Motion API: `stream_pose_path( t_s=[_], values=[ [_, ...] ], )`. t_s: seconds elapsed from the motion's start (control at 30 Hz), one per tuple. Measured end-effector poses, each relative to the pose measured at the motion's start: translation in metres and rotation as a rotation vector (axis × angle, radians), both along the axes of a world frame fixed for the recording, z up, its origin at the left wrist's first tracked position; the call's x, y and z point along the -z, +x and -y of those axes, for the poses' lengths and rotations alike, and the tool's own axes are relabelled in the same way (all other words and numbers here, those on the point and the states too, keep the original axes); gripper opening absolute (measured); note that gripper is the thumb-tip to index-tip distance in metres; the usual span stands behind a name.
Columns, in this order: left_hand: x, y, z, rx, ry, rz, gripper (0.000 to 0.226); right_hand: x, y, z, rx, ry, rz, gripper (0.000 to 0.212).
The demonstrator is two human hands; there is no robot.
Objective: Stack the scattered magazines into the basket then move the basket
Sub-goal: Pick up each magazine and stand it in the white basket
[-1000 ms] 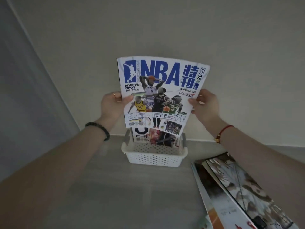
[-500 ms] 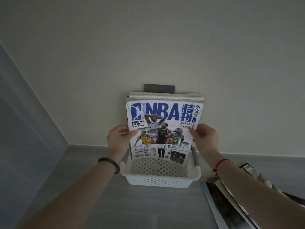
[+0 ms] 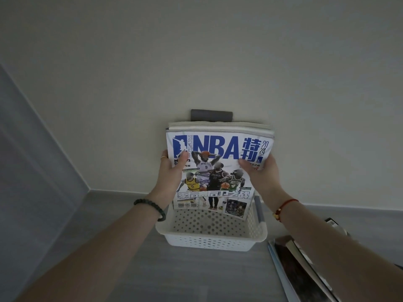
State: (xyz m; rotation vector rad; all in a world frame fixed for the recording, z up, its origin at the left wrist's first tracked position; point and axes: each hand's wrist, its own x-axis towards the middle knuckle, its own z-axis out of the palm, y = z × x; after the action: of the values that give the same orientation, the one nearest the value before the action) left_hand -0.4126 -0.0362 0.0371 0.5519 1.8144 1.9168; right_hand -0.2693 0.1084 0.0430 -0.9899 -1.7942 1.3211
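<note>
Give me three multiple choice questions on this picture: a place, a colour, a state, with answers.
1. Where do the loose magazines lie, from the basket? A. To its left B. To its right C. Inside it
2. What colour is the basket? A. Red B. Black C. White
3. How is the NBA magazine held? A. Upright, by both hands B. Rolled up, by one hand C. Flat, by no hand

Answers: 1 B, they show at the lower right; 2 C, its perforated walls are white; 3 A, the left hand and right hand grip its side edges.
</note>
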Motion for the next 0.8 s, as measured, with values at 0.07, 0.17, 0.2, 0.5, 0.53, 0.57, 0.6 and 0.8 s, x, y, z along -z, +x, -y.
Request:
stream_pose_path(
  t_s=[0.07, 0.17, 0.2, 0.5, 0.53, 0.57, 0.6, 0.8],
  values=[
    [0.002, 0.002, 0.003, 0.004, 0.025, 0.023, 0.029, 0.001, 0.0, 0.005, -0.003, -0.004, -0.049, 0.034],
    [0.001, 0.001, 0.005, 0.004, 0.068, 0.03, 0.035, -0.002, 0.001, 0.01, -0.005, 0.018, -0.106, 0.032],
    [-0.001, -0.001, 0.005, 0.006, 0.084, 0.029, 0.035, -0.004, 0.001, 0.009, -0.01, 0.03, -0.127, 0.032],
    [-0.014, -0.006, -0.005, 0.013, 0.039, -0.005, 0.022, -0.013, 0.002, -0.002, -0.1, -0.028, -0.061, 0.045],
    [-0.02, -0.008, -0.009, -0.019, 0.056, 0.01, 0.022, -0.019, 0.0, -0.002, -0.095, -0.059, -0.084, 0.058],
    [-0.027, -0.009, -0.014, -0.058, 0.066, 0.039, 0.026, -0.025, -0.002, -0.002, -0.075, -0.11, -0.106, 0.076],
    [-0.034, -0.01, -0.017, -0.099, 0.071, 0.087, 0.034, -0.032, -0.006, 0.0, -0.04, -0.175, -0.121, 0.093],
    [-0.056, -0.014, -0.031, -0.202, 0.023, 0.218, 0.037, -0.054, -0.027, -0.003, 0.15, -0.401, -0.209, 0.061]
  ],
)
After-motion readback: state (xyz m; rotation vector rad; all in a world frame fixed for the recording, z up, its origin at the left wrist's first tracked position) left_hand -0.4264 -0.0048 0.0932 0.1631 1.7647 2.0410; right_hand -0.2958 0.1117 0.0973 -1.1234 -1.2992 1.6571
